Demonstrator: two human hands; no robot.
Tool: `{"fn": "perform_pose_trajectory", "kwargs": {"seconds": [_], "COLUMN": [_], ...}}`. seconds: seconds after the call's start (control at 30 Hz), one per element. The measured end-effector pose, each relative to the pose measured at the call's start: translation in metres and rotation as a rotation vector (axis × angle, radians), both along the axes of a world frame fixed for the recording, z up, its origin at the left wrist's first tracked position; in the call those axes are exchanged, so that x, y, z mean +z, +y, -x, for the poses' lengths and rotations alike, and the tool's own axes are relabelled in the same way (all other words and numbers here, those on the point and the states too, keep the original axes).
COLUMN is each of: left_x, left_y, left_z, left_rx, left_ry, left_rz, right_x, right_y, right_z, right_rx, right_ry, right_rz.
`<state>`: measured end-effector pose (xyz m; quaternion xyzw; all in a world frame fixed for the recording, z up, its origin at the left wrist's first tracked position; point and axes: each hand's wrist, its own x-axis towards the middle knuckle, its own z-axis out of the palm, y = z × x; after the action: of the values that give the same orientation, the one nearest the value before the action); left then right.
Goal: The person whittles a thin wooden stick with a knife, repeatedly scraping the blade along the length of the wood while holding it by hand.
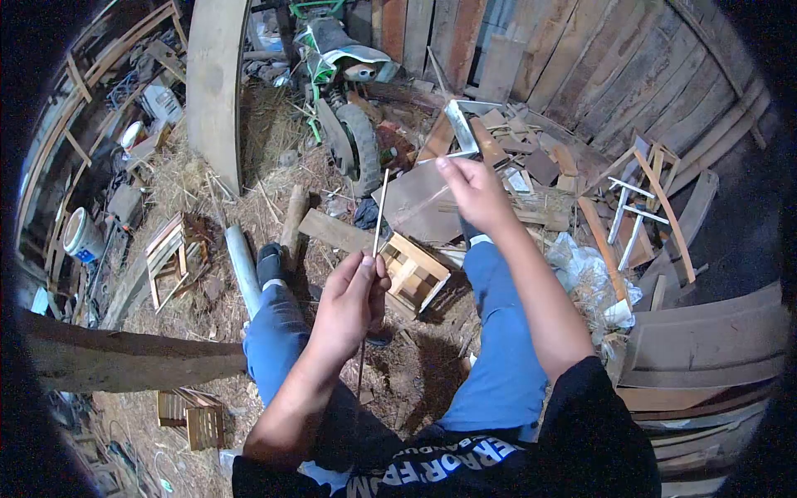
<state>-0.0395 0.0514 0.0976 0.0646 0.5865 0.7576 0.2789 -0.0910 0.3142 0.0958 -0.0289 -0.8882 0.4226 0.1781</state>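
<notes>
My left hand [353, 290] is closed, with a thin wooden stick [382, 212] pinched between thumb and fingers. The stick rises upright from the grip, and its lower part runs down below the hand. Higher and to the right, my right hand [477, 195] has its fingers curled and its thumb pointing up-left; I cannot tell what lies inside it. Beneath my hands, a small slatted wooden crate [425, 256] sits on the ground between my legs. Behind the right hand lies a brown board [415, 199].
A motorbike wheel [359, 149] stands ahead. Wood scraps [540, 162] are heaped by the plank wall [598, 66]. At left are a white bucket [83, 235] and a slatted wooden frame [168, 249]; small crates [203, 426] lie lower left. A white plastic bag [573, 266] is at right.
</notes>
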Motion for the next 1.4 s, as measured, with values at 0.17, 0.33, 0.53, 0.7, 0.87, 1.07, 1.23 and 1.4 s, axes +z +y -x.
{"fn": "perform_pose_trajectory", "kwargs": {"seconds": [0.17,0.33,0.53,0.7,0.87,1.07,1.23,1.4], "left_x": [0.011,0.008,0.006,0.0,-0.005,0.003,-0.004,-0.008], "left_y": [0.002,-0.002,0.002,0.004,0.007,0.001,0.0,0.001], "left_z": [0.0,0.005,0.005,0.003,-0.001,-0.012,-0.004,0.001], "left_rx": [-0.016,-0.036,0.032,0.099,0.179,0.084,0.127,0.158], "left_ry": [-0.041,-0.05,0.025,0.134,0.29,0.29,0.195,0.242], "left_rz": [-0.038,-0.063,-0.043,0.007,0.07,0.194,0.111,0.09], "right_x": [0.025,0.013,0.025,0.018,0.016,0.0,0.01,0.01], "right_y": [-0.045,-0.047,-0.05,-0.057,-0.057,0.004,-0.005,-0.061], "right_z": [-0.023,-0.017,-0.028,-0.029,-0.028,0.007,-0.009,-0.03], "right_rx": [0.168,0.27,0.34,0.372,0.363,-0.043,0.044,0.381], "right_ry": [-0.112,-0.06,0.016,0.194,0.196,0.061,0.102,0.099], "right_rz": [-0.116,-0.14,-0.344,-0.5,-0.501,-0.359,-0.206,-0.466]}}
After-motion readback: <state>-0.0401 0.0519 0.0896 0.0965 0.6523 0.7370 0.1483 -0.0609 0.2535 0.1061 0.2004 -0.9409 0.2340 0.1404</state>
